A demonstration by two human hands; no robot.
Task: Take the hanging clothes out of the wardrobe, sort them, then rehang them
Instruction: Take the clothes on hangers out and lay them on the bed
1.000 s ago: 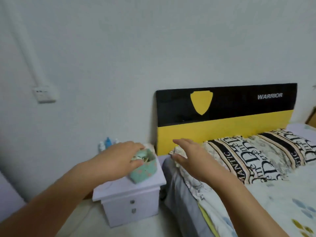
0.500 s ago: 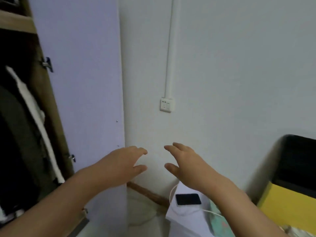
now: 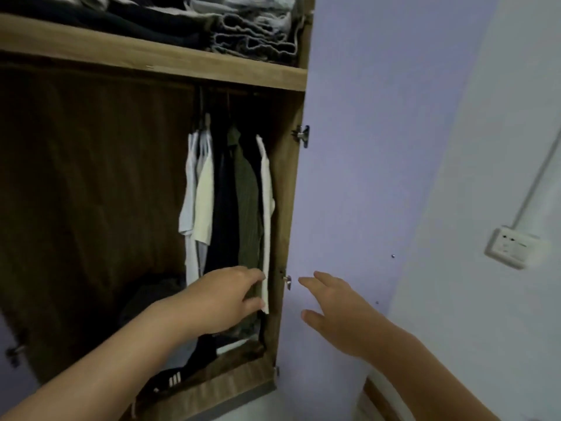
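Observation:
The open wooden wardrobe fills the left of the view. Several garments hang bunched at its right end: white and cream shirts, a dark one, an olive one and a white one against the side wall. My left hand reaches in low, fingers relaxed, its fingertips at the lower hem of the rightmost white garment, holding nothing. My right hand hovers open in front of the lilac door, just right of the wardrobe's side wall.
Folded clothes lie stacked on the upper shelf. Dark items with white stripes lie on the wardrobe floor. The left part of the rail space is dark and bare. A wall socket sits on the white wall at right.
The view has swung left from the bed and nightstand, past the wall corner, to the open wardrobe. Both hands have stayed stretched forward, and the left one now reaches the hanging clothes.

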